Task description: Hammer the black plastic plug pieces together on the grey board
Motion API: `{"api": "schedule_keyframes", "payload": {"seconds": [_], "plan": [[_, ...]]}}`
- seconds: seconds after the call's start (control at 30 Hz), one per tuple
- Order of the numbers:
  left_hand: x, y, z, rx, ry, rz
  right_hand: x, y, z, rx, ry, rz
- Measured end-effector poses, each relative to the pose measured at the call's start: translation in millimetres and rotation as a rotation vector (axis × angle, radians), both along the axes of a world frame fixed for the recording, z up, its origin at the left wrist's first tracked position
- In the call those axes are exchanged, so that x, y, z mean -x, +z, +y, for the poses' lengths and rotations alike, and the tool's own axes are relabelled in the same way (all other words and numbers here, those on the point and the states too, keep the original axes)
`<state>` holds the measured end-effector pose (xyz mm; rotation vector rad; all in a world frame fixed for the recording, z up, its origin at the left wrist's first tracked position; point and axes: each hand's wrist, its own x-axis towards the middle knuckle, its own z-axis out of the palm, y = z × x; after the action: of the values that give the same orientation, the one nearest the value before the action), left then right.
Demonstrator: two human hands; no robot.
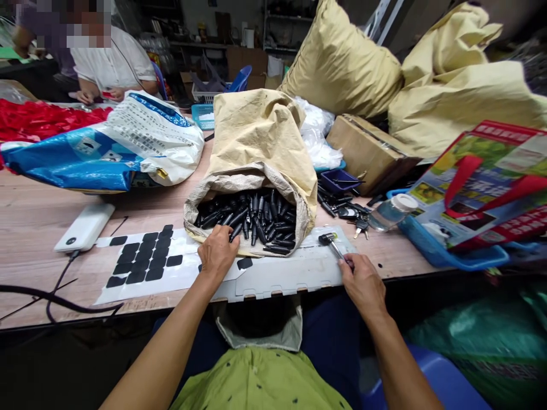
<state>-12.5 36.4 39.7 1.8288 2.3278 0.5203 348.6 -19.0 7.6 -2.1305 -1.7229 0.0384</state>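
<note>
My left hand point(219, 251) is at the near edge of an open cloth sack point(262, 134), its fingers closed on a black tapered part point(235, 232) whose end shows beside them. Many similar black tapered parts point(260, 213) lie heaped in the sack's mouth, which faces me. In my right hand point(363, 279) is the handle of a ratchet wrench point(335, 246). The wrench's head points up and left, over a pale grey board point(290, 279) at the table's front edge. A sheet of black stickers point(145, 256) lies left of my left hand.
A white power bank point(84, 228) with a cable lies at left, near a blue and white bag point(162, 136). At right are keys point(361, 228), a clear jar point(393, 212), a blue basket point(453, 253) and a printed shopping bag point(491, 188). Another person point(115, 62) sits across the table.
</note>
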Motion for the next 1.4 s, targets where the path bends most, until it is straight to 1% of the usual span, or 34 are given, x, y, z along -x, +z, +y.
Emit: {"api": "schedule_keyframes", "payload": {"seconds": [0.07, 0.1, 0.17, 0.23, 0.3, 0.4, 0.5, 0.63, 0.77, 0.83, 1.0, 1.17, 1.33, 1.4], "plan": [[2, 2.4, -12, -0.084, -0.048, -0.061, -4, 1.8, -8, -0.053, -0.002, 0.112], [1, 2.8, -19, -0.116, -0.110, -0.101, -4, 3.6, -14, -0.085, 0.004, 0.181], [-6, 0.8, -32, -0.126, -0.283, -0.188, 2, 9.3, -28, -0.109, 0.036, 0.340], [-17, -5.7, -40, -0.085, -0.437, -0.255, 16, 17.8, -41, -0.083, 0.086, 0.473], [-29, -15.4, -43, -0.057, -0.508, -0.290, 36, 27.2, -51, -0.084, 0.155, 0.530], [-36, -29.5, -39, -0.066, -0.534, -0.337, 67, 36.0, -59, -0.122, 0.300, 0.543], [-32, -36.5, -35, -0.075, -0.549, -0.396, 89, 35.5, -59, -0.131, 0.407, 0.541], [-28, -37.0, -34, -0.062, -0.542, -0.444, 106, 33.2, -57, -0.112, 0.514, 0.530], [-29, -36.2, -35, -0.060, -0.533, -0.457, 119, 34.7, -56, -0.142, 0.562, 0.519], [-30, -35.6, -35, -0.065, -0.535, -0.452, 124, 32.4, -55, -0.154, 0.581, 0.503], [-30, -34.2, -35, -0.077, -0.531, -0.445, 126, 23.9, -53, -0.117, 0.599, 0.437], [-30, -35.1, -35, -0.087, -0.534, -0.460, 121, 27.5, -53, -0.172, 0.544, 0.446], [-30, -35.8, -36, -0.089, -0.530, -0.446, 117, 24.4, -53, -0.125, 0.547, 0.423], [-30, -35.8, -36, -0.091, -0.535, -0.438, 109, 26.1, -51, -0.154, 0.505, 0.415]]}}
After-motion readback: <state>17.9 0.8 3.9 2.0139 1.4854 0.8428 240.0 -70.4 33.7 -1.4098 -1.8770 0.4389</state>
